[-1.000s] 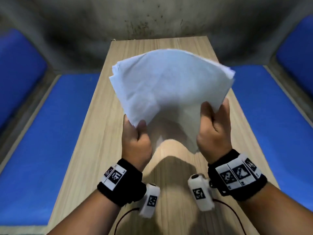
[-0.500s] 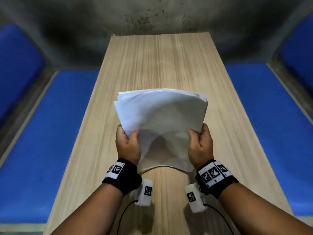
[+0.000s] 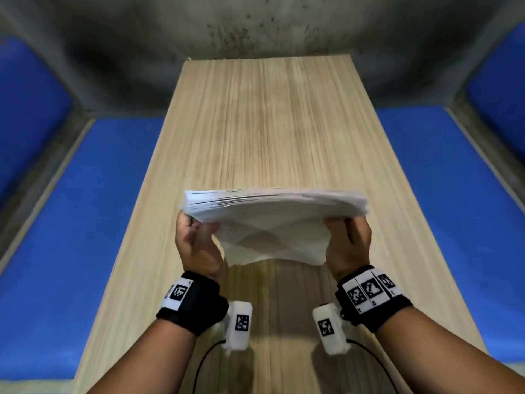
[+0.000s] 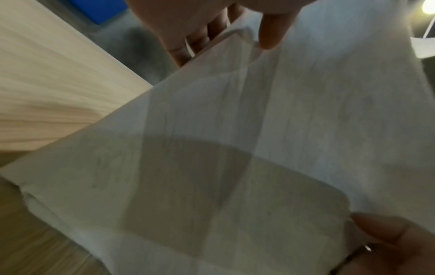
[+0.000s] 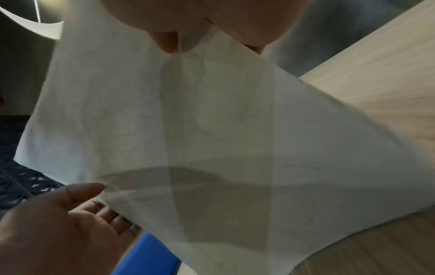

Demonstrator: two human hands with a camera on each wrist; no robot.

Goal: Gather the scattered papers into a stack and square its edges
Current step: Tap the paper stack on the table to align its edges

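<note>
I hold a stack of white papers point(image 3: 274, 223) in the air above the near half of a long wooden table point(image 3: 264, 129), one hand at each side. My left hand point(image 3: 196, 245) pinches the left edge, thumb on the face toward me and fingers behind; my right hand point(image 3: 348, 245) grips the right edge the same way. The sheets look thin, light and limp: the lower edge sags and curls toward me, and light shows through the paper in both wrist views. The top edge fans slightly, so the sheets are not yet flush. I judge they would slip against each other easily, so the side edges, held loosely enough to let the sheets settle, seem the best place to hold while tapping the bottom edge on the wood. The tabletop under the stack shows nothing on it. Blue cushioned benches point(image 3: 85, 223) flank the table on both sides, and a stained grey wall point(image 3: 255, 27) stands beyond its far end, well apart from the stack.
</note>
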